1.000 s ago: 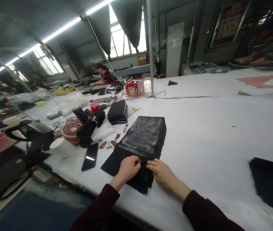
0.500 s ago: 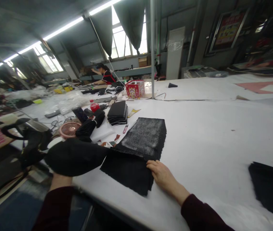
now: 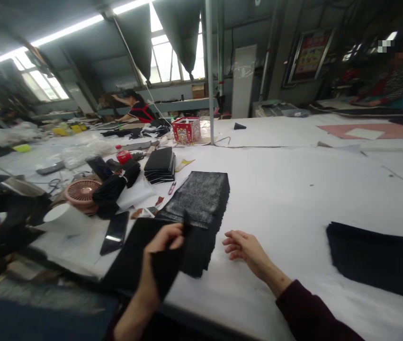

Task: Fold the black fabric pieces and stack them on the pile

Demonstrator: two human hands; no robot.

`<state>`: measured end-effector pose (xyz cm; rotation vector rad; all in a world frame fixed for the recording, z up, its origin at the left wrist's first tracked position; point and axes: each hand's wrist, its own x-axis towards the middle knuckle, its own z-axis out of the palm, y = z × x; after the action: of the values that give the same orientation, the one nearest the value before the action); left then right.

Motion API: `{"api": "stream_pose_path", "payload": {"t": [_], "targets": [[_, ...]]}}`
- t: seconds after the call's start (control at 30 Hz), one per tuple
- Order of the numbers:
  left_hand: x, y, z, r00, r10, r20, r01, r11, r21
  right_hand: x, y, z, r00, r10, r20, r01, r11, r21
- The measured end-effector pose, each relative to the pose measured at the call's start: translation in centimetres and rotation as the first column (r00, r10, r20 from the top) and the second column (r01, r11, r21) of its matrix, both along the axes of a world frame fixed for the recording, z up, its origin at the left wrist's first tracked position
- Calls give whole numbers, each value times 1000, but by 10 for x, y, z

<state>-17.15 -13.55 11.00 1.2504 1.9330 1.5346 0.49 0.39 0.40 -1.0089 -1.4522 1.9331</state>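
A black fabric piece (image 3: 133, 246) is in my left hand (image 3: 158, 248), whose fingers are closed on its edge; the cloth drapes on both sides of the wrist. Just beyond lies a stack of black fabric pieces (image 3: 201, 196), its upper face speckled grey and its right edge frayed. My right hand (image 3: 242, 248) is off the stack, a little to its right, with fingers loosely curled, apart and holding nothing. Farther right, another black fabric pile (image 3: 375, 260) rests on the white table (image 3: 275, 199).
Left of the stack are a phone (image 3: 115, 232), a pink fan (image 3: 83, 192), a tied black bundle (image 3: 118, 184) and small snips (image 3: 172, 188). Behind stand a neat black stack (image 3: 159, 164), a red-capped bottle (image 3: 123, 154), a red box (image 3: 186, 130) and a metal pole (image 3: 210, 71). Two people work farther off.
My left hand has swung rightward with the black fabric piece, from beyond the table's edge to beside the stack. My right hand has let go of the stack. The view has turned right.
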Motion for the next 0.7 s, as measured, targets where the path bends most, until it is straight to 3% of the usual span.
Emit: {"api": "stream_pose_path", "payload": {"t": [0.07, 0.1, 0.2, 0.27, 0.33, 0.47, 0.53, 0.7], "targets": [[47, 8, -19, 963, -228, -146, 238, 970, 50, 32, 4, 6, 998, 32, -47, -40, 981, -188], [74, 13, -31, 901, -388, -194, 401, 916, 29, 48, 7, 9, 998, 44, -38, -52, 972, -229], [140, 26, -65, 725, -610, -319, 620, 780, -83, 94, 16, 14, 988, 81, 133, -62, 988, -143], [161, 34, -81, 601, -695, -395, 685, 703, -192, 116, 21, 13, 958, 92, 270, -89, 996, -25], [161, 46, -89, 508, -716, -480, 679, 675, -289, 130, 23, 11, 927, 63, 369, -97, 993, 72], [132, 77, -92, 421, -638, -644, 510, 754, -414, 132, 31, 2, 878, -37, 477, -75, 974, 213], [121, 87, -91, 367, -630, -685, 439, 766, -470, 124, 35, -2, 842, -121, 526, -55, 950, 306], [111, 85, -92, 269, -639, -720, 357, 761, -542, 99, 32, -11, 738, -303, 603, -79, 849, 522]]}}
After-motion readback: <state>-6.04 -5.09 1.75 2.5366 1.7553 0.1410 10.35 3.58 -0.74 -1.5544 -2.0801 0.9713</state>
